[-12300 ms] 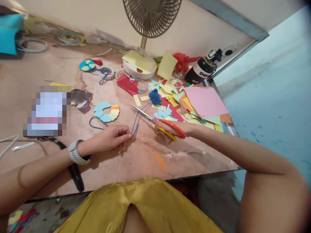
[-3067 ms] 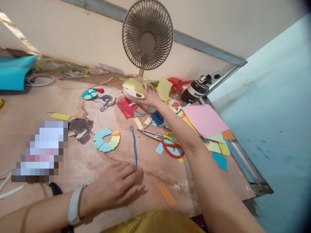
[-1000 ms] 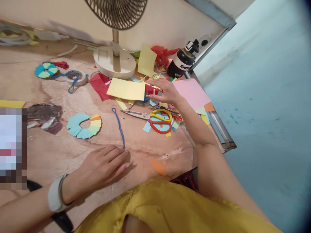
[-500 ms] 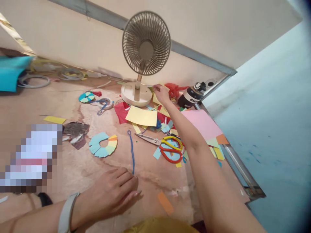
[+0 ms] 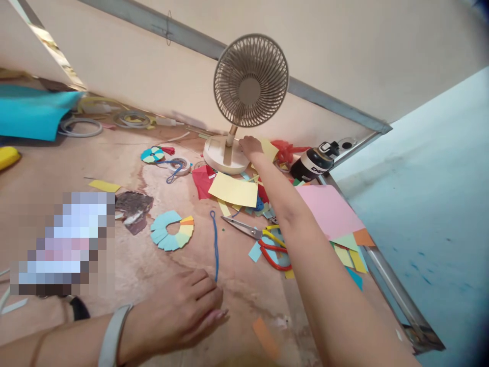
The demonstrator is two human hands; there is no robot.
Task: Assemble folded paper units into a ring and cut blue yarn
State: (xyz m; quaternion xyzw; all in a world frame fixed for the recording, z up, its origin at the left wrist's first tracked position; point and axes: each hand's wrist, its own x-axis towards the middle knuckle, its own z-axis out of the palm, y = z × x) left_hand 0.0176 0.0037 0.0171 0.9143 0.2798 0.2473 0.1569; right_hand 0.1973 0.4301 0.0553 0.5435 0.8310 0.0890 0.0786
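Note:
My left hand point(image 5: 187, 306), a pale band on its wrist, rests low on the table with the fingers curled under. The lower end of a looped blue cord point(image 5: 215, 244) runs behind its knuckles; whether the fingers grip it is hidden. Stretched far forward, my right hand point(image 5: 251, 148) is at the right side of the white base point(image 5: 216, 158) of a fan point(image 5: 250, 89). Its fingers are bent in, and what they hold, if anything, does not show. Left of the cord lies a ring of folded paper strips point(image 5: 164, 239), mostly light blue. Scissors point(image 5: 244, 229) lie partly behind my right forearm.
Yellow paper point(image 5: 235, 190), pink paper point(image 5: 324, 209) and scraps lie around my right arm. A black bottle point(image 5: 315, 162) leans at the back right. Tape point(image 5: 179, 165) and a paper disc point(image 5: 153, 154) are left of the fan. A blurred-out device point(image 5: 69, 239) is at left.
My right hand has shifted a little left, up against the fan base, with its fingers more bent. The whole view has swung slightly leftward. My left hand stays by the cord.

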